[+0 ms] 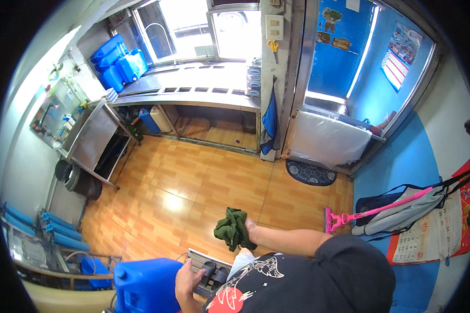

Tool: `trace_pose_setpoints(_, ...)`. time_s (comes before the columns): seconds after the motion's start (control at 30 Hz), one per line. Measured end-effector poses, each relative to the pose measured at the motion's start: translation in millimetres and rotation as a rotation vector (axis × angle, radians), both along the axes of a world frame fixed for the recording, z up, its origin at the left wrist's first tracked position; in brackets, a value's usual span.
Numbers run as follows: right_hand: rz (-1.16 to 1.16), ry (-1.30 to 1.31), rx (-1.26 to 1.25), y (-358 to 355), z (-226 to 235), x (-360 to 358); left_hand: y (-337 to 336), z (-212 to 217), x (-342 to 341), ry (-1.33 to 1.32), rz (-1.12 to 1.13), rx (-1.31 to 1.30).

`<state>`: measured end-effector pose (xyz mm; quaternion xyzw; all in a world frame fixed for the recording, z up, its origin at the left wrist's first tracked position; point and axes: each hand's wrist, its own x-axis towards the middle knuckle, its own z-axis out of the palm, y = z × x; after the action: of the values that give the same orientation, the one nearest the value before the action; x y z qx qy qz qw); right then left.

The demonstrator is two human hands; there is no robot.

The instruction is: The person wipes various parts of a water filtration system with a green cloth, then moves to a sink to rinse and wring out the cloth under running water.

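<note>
On my feed, the right hand (251, 229) has its fingers clamped on the bunched dark green cloth (232, 228), above the wood-patterned floor (235, 177). At the left hand (187, 281), I read thumb and fingers apart, beside the blue jug (147, 287); contact I cannot tell. Farther right: the pink mop (394, 203).

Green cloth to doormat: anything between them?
Head view: only wood-patterned floor with a thin seam shows between the green cloth in the right hand and the doormat.
</note>
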<state>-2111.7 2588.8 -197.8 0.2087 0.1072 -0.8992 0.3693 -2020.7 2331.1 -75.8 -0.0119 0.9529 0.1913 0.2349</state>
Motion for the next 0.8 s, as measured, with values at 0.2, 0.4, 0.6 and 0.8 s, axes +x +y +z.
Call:
trace_pose_setpoints(0.2,-0.12,-0.128,0.082,-47,-5,-149,-37,-52,-86,0.041,0.071,0.176)
trace_pose_setpoints(0.4,-0.035,-0.089,0.169,-80,9,-274,-86,-42,-163,0.189,0.239,0.248)
trace_pose_setpoints(0.6,0.011,-0.155,0.291,-137,-16,-378,-148,-41,-231,-0.056,0.467,0.236)
trace_pose_setpoints(0.8,0.094,-0.132,0.308,-233,-35,-530,-231,-63,-317,0.004,0.629,-0.005)
